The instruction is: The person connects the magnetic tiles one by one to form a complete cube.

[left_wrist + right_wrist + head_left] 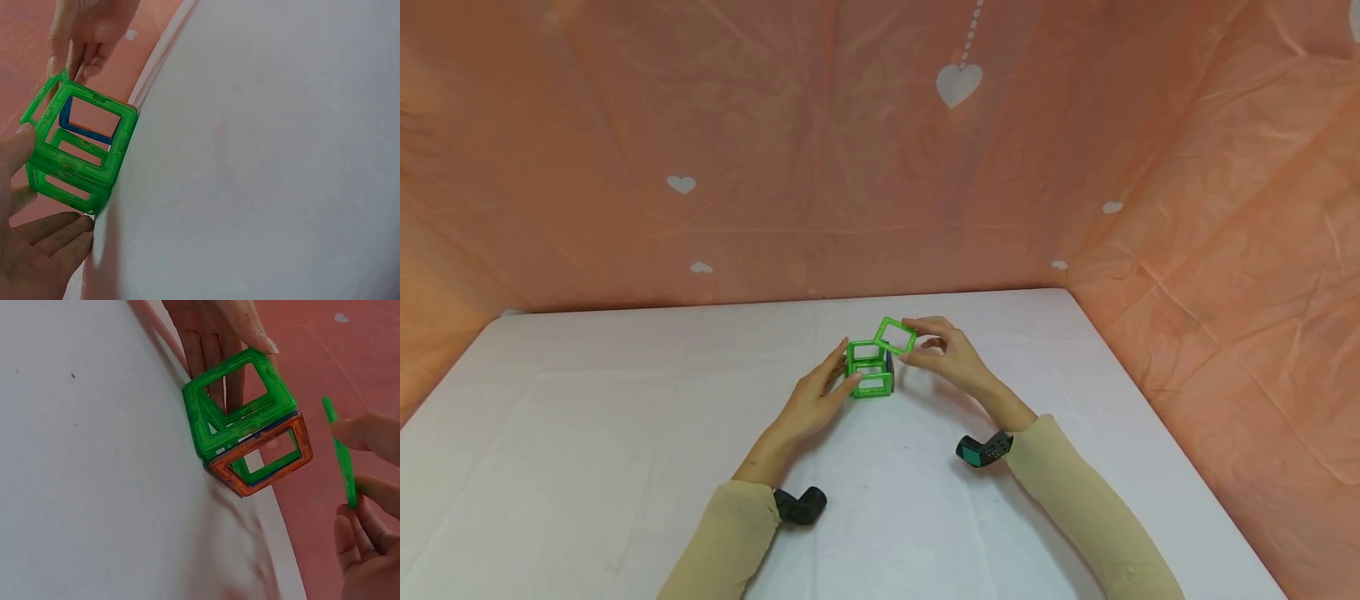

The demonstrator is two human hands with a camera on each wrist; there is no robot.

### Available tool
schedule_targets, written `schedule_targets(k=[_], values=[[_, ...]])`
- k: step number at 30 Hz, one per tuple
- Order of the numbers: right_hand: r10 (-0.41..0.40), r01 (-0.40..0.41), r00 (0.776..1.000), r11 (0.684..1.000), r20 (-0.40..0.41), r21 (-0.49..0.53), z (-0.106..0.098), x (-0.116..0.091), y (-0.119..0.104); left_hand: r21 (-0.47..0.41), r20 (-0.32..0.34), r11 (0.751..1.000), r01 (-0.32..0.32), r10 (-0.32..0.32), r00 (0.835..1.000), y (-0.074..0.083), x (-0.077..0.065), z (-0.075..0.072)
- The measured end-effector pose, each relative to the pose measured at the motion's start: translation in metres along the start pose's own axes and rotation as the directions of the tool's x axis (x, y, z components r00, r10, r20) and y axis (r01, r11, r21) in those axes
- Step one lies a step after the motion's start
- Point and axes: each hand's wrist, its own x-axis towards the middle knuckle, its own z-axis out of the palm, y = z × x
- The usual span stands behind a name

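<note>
A box of see-through green square magnetic tiles point(872, 393) stands on the white-covered table. An orange tile point(304, 434) makes its right side, with a blue tile point(87, 132) against it. My left hand point(808, 406) holds the box from the left, thumb at the near upper edge and the other fingers round the left side. Just above and right of the box, my right hand point(953, 358) pinches a single green square magnetic tile point(342, 453) between thumb and fingers. That tile is tilted and apart from the box in the right wrist view.
The white cloth point(625, 433) spreads over the table around both forearms. Behind and to the right hang orange curtains point(820, 167) with pale hearts. Black devices point(801, 506) sit on both wrists.
</note>
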Motion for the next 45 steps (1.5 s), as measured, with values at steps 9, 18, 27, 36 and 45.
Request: schedule_targets(k=[9,18,27,36,45], values=[[-0.056,0.055,0.998,0.998,0.038,0.004,0.003,0.005,0.010,0.022,-0.010,1.000,0.015,-0.015,1.000,0.001,0.000,-0.001],[-0.104,0.103,0.992,0.995,0.070,0.014,0.008,0.006,0.007,0.022,-0.012,0.999,0.028,-0.027,1.000,0.000,0.000,0.000],[-0.152,0.152,0.981,0.988,0.118,0.004,0.010,0.002,-0.008,0.024,-0.011,0.999,0.021,-0.021,1.000,0.000,0.000,0.000],[-0.175,0.172,0.967,0.985,0.184,0.030,0.011,0.009,0.016,0.048,-0.025,0.999,0.013,-0.012,1.000,0.000,0.000,0.001],[-0.155,0.158,0.967,0.987,0.200,0.002,0.012,0.008,0.017,0.056,-0.020,0.998,0.007,-0.006,1.000,-0.003,0.000,0.001]])
